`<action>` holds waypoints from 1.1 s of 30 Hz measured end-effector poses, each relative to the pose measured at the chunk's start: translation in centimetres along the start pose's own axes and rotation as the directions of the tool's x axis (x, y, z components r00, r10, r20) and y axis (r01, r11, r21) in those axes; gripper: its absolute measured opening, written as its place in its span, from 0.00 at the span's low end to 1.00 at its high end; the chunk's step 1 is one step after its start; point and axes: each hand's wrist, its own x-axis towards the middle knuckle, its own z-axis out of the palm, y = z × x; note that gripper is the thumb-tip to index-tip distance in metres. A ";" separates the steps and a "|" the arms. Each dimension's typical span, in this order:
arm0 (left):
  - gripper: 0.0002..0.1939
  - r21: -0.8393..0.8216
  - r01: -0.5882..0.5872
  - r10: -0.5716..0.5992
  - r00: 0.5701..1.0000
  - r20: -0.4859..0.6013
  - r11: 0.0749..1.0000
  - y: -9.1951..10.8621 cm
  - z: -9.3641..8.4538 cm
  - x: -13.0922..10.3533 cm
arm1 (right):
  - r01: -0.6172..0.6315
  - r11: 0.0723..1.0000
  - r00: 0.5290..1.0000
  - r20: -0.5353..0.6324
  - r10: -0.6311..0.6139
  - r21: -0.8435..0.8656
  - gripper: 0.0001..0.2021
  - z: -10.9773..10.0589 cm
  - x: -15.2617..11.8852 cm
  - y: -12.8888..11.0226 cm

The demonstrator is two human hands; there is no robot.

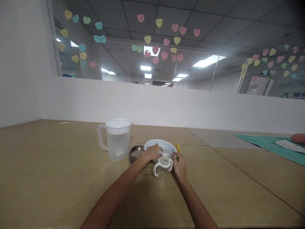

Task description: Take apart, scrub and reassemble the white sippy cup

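A clear baby bottle (163, 173) with a white two-handled collar (165, 163) stands upright and uncapped on the table, between my forearms. Just behind it is a white plate (157, 142). My left hand (153, 152) reaches over the plate, its fingers curled near a small clear-and-white piece (166, 153) behind the bottle's mouth. On the other side my right hand (179, 164) has bent fingers at the plate's right edge, by the same piece. The bottle's rim partly hides what the fingertips grip. Something yellow (177, 148) lies beside the plate, past my right hand.
A round metal dish (135, 154) sits left of the plate, partly behind my left forearm. Left of it stands a translucent pitcher (118, 140) with a handle. A teal cloth (259, 141) with a pink object (298, 138) lies far right. A wall (114, 101) bounds the table's back.
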 end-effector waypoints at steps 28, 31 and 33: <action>0.23 0.164 0.247 -0.255 0.966 0.028 0.955 -0.2 -0.4 0.2 | -0.327 0.939 0.914 0.216 0.342 -0.105 0.30 -1.0 0.6 -2.3; 0.23 0.166 0.245 -0.251 0.968 0.018 0.955 -0.5 -0.5 0.1 | -0.343 0.923 0.911 0.176 0.372 -0.175 0.28 -1.2 0.7 -2.5; 0.23 0.166 0.240 -0.245 0.969 0.012 0.957 -0.6 -0.5 0.1 | -0.372 0.910 0.907 0.135 0.399 -0.183 0.27 -1.2 0.7 -2.3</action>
